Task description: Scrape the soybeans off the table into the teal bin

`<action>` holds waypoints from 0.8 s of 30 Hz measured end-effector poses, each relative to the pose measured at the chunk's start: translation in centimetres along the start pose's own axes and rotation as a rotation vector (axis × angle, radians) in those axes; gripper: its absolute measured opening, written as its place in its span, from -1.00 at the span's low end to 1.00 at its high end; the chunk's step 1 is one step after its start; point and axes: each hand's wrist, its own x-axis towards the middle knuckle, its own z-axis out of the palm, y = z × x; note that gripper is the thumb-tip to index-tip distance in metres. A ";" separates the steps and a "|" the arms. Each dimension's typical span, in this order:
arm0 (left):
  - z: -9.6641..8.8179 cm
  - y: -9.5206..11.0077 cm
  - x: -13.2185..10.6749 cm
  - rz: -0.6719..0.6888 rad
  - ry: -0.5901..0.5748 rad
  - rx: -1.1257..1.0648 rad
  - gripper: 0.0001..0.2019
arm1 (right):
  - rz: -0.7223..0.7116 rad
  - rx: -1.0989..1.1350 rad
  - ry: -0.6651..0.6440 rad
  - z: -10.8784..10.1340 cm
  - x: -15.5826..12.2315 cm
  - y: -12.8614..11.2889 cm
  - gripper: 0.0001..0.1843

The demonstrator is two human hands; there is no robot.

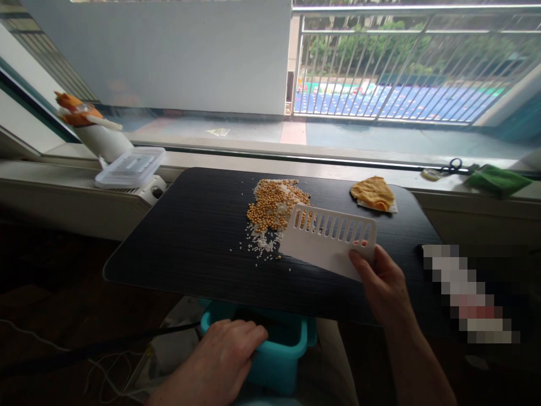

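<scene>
My right hand point(386, 282) grips one end of a flat white slotted plastic scraper point(316, 248), tilted above the table. Its far corner overlaps the near right side of a mixed pile of yellow beans point(273, 197) and white rice grains point(264, 242), some of which show through the slots. Whether the scraper touches the pile I cannot tell. Below the table's front edge, my left hand point(228, 349) is closed over the rim of a teal plastic bin point(276, 363). The fingertips are hidden inside the bin, whose interior is dark.
The black table point(181, 237) has rounded corners. At its back right lies a folded yellow cloth point(374, 193). A clear plastic lid point(131, 167) and a paper roll point(101, 141) stand by the window at left. Scissors point(452, 166) and a green cloth point(499, 179) lie on the right sill.
</scene>
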 end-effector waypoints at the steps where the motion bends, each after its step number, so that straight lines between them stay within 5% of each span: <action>1: -0.1 0.1 0.0 -0.004 -0.001 0.001 -0.68 | -0.005 -0.014 -0.023 0.1 -0.1 0.0 -0.71; 6: -0.3 0.4 -0.1 -0.009 0.004 0.025 -0.68 | -0.022 -0.056 -0.066 0.0 -0.9 -0.3 -0.72; 12: 0.1 0.0 0.1 0.015 0.020 0.024 -0.70 | -0.043 -0.078 0.078 -0.6 -0.7 -0.3 -0.70; 17: 0.3 -0.2 0.2 0.030 0.035 0.018 -0.69 | -0.002 -0.049 -0.021 -0.9 -1.0 -0.1 -0.70; 24: 0.6 -0.5 0.1 0.030 0.036 0.033 -0.65 | -0.012 -0.015 0.046 -0.9 -1.1 0.0 -0.70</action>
